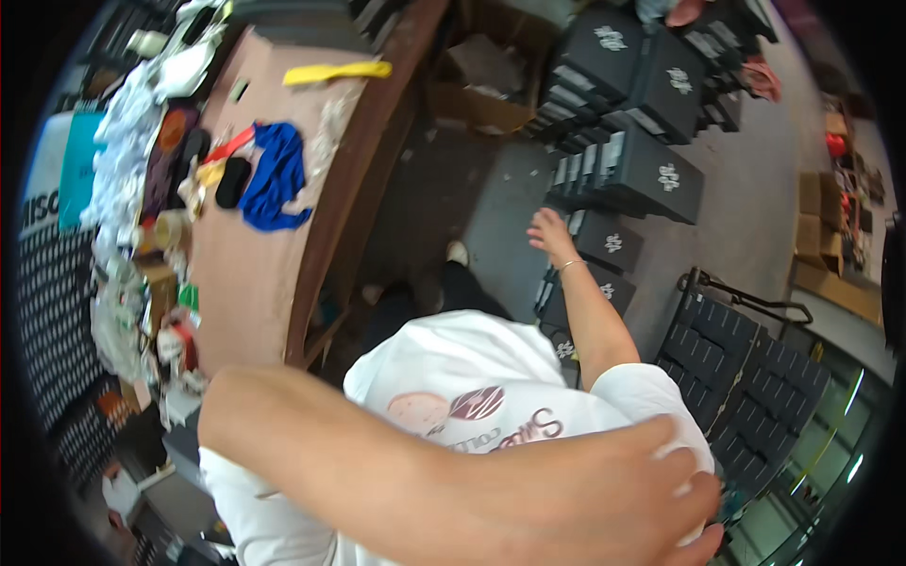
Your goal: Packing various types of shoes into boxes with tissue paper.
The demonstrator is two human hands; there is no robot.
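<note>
The left hand lies flat, fingers spread, on a co-worker's white shirt at the shoulder; the right hand is out of view; that person's own hand reaches the black boxes stacked on the floor; beyond, a blue cloth lies on the wooden table.

Hidden and cut-off parts

The left hand is cut off at the lower picture edge, its palm hidden against a white shirt; the right hand hides part of a black box, and the clutter beside the table is blurred.
</note>
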